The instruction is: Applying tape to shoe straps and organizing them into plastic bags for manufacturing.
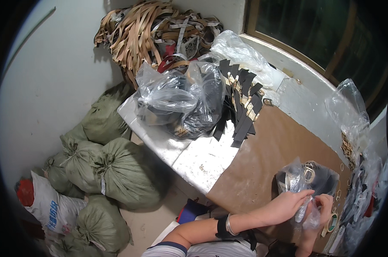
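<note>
A clear plastic bag (291, 174) lies on the brown sheet at the right of the table, with dark pieces and gold-coloured metal rings or buckles (308, 172) inside. My left hand (293, 204) is closed on the bag's gathered neck. Close beside it, my right hand (321, 210) has its fingers bent round the same bunched plastic. Part of the bag's neck shows between the two hands. My palms and some fingertips are hidden.
A large clear bag of dark pieces (177, 98) and a row of black straps with gold hardware (244, 103) stand farther back. A tape roll (332, 222) lies by my right hand. Green sacks (125, 171) crowd the floor at left. Tan straps (138, 34) are heaped behind.
</note>
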`<state>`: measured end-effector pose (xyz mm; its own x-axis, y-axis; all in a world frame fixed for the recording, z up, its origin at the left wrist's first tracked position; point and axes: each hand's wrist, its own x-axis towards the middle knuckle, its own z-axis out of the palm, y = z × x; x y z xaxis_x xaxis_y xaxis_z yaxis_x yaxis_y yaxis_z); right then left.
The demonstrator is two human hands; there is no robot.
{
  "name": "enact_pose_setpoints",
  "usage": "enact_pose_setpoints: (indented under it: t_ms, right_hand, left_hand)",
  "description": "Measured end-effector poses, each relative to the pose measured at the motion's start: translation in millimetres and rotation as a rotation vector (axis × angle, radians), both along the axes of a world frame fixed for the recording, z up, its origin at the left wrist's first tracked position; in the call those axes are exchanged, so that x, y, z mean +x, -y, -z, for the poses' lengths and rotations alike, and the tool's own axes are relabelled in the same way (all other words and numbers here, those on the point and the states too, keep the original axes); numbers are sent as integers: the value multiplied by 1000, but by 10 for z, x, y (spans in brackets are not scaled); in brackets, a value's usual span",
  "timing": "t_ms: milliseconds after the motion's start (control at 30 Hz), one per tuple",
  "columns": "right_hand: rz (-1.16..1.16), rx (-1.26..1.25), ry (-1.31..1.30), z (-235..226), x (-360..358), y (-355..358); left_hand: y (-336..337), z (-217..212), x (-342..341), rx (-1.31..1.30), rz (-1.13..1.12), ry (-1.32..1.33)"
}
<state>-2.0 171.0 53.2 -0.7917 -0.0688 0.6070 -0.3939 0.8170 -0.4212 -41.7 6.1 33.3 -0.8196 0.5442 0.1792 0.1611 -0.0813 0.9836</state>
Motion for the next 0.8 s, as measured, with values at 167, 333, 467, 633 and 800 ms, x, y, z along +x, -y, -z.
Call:
enact_pose_setpoints:
  t_ms: [167,333,467,633,800]
  right_hand:
    - [19,-67,-134,188,53,-113]
    - [-93,-70,-35,193,234,-194]
    - [16,-88,42,232,399,-277]
    - [304,-41,120,588,756,-720]
    - [331,134,6,1176,971,-802]
  left_hand:
    - [16,91,-136,105,-7,-196]
    - [82,101,-164,-124,-211,-262]
    - [118,85,-183,-236,-238,-274]
    - [-69,359,-48,-439,88,-425]
    - [-16,423,42,-790,257,-368]
